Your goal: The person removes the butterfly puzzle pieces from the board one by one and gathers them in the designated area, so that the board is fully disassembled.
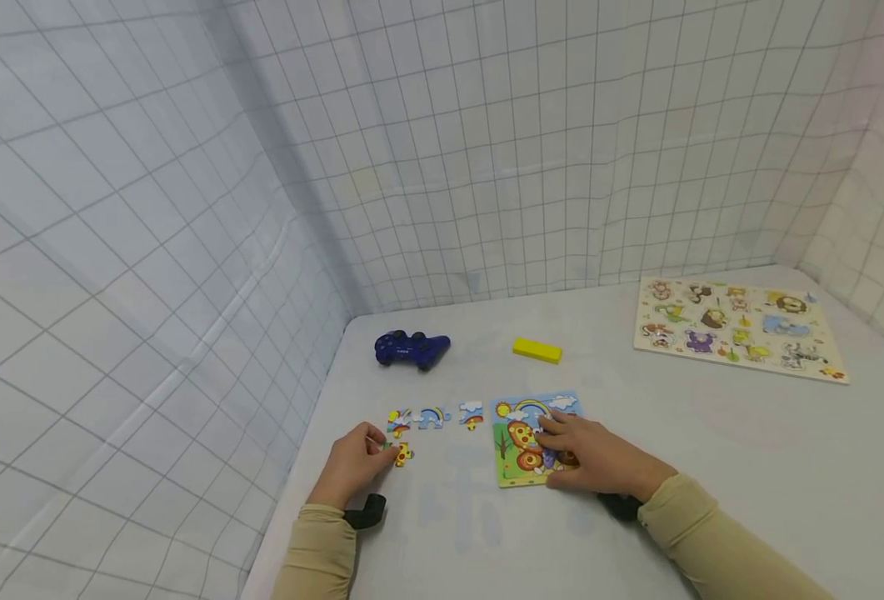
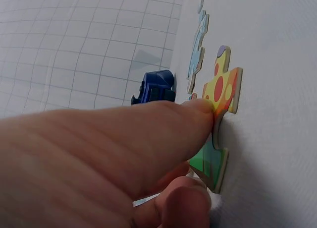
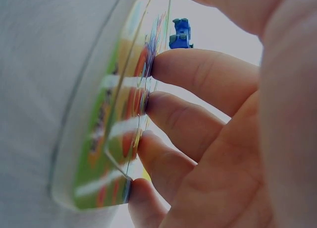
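At the left, my left hand pinches a yellow and green jigsaw puzzle piece; the thumb presses its near face, close over the table. Beyond it lie a sun piece, a rainbow piece and a cloud piece. My right hand rests on the right part of a flat square puzzle picture with a rainbow and cartoon animals. Its fingers are spread, and the fingertips touch the glossy surface, hiding part of the print.
A blue game controller lies behind the loose pieces. Right of it is a yellow block. At the back right lies a wooden animal puzzle board. White grid-patterned sheets hang behind and beside the white table.
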The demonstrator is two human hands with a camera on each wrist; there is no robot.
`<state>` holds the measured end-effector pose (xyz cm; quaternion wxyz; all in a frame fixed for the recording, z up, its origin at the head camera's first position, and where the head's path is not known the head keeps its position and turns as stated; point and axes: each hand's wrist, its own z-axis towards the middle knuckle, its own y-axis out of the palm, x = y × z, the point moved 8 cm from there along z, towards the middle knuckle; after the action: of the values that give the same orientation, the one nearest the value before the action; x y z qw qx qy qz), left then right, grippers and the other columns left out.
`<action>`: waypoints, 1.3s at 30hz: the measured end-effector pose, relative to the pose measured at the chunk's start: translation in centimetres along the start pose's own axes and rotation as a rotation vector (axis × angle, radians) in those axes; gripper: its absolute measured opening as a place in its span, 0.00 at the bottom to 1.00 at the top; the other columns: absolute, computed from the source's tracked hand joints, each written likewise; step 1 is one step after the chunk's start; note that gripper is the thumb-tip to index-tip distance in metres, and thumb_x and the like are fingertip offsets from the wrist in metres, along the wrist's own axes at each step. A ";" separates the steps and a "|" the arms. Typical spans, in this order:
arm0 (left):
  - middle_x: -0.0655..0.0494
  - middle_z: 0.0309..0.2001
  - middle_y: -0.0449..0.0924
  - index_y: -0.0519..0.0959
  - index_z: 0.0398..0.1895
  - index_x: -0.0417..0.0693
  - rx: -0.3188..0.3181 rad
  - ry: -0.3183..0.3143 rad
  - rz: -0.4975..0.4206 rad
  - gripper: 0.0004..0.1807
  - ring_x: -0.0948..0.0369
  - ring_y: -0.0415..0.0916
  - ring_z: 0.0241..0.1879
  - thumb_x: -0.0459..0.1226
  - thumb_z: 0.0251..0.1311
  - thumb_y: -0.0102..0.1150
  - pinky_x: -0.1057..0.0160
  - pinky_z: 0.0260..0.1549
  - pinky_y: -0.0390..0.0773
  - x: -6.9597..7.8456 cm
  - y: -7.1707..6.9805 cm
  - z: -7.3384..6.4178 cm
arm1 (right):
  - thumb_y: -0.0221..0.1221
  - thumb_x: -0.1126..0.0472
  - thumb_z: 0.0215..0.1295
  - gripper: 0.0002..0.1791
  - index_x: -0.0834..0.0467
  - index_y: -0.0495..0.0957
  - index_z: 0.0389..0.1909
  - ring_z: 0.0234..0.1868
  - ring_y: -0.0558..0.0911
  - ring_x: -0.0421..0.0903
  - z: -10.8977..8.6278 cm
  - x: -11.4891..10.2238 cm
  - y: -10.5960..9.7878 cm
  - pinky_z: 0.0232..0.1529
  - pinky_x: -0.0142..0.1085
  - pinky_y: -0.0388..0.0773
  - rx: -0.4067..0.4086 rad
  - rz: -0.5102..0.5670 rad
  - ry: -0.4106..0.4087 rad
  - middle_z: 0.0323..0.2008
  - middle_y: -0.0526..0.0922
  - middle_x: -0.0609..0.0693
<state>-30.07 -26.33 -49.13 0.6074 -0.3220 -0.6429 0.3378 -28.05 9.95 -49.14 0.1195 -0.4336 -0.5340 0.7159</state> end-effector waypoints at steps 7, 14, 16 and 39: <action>0.54 0.31 0.77 0.77 0.45 0.44 0.011 -0.019 -0.009 0.17 0.59 0.71 0.29 0.46 0.63 0.70 0.62 0.29 0.70 0.2 0.0 -0.1 | 0.67 0.43 0.66 0.38 0.59 0.73 0.71 0.78 0.59 0.65 0.1 0.1 0.2 0.71 0.64 0.61 -0.003 -0.008 0.003 0.76 0.66 0.59; 0.54 0.33 0.78 0.79 0.49 0.44 0.223 0.187 -0.075 0.15 0.63 0.74 0.26 0.42 0.66 0.68 0.64 0.25 0.74 5.4 -0.1 -0.5 | 0.67 0.41 0.66 0.38 0.58 0.74 0.70 0.78 0.59 0.65 0.2 0.2 0.5 0.71 0.64 0.61 -0.022 0.003 0.013 0.76 0.66 0.58; 0.56 0.35 0.79 0.80 0.48 0.44 0.180 0.320 -0.097 0.12 0.64 0.76 0.31 0.39 0.67 0.67 0.66 0.30 0.77 8.5 1.6 -0.7 | 0.67 0.40 0.66 0.38 0.58 0.74 0.70 0.78 0.59 0.64 0.2 0.3 0.6 0.71 0.64 0.61 -0.026 -0.003 0.016 0.76 0.66 0.57; 0.69 0.36 0.74 0.84 0.46 0.63 -0.088 0.397 0.121 0.10 0.72 0.68 0.32 0.52 0.66 0.65 0.71 0.30 0.69 17.0 12.7 1.6 | 0.68 0.40 0.64 0.36 0.57 0.79 0.66 0.75 0.64 0.67 -0.3 0.3 0.2 0.68 0.67 0.63 0.084 0.048 -0.024 0.73 0.71 0.58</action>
<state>-32.55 -5.24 -50.08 0.6862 -0.4462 -0.5043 0.2752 -27.99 10.29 -49.46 0.1143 -0.4322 -0.4942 0.7456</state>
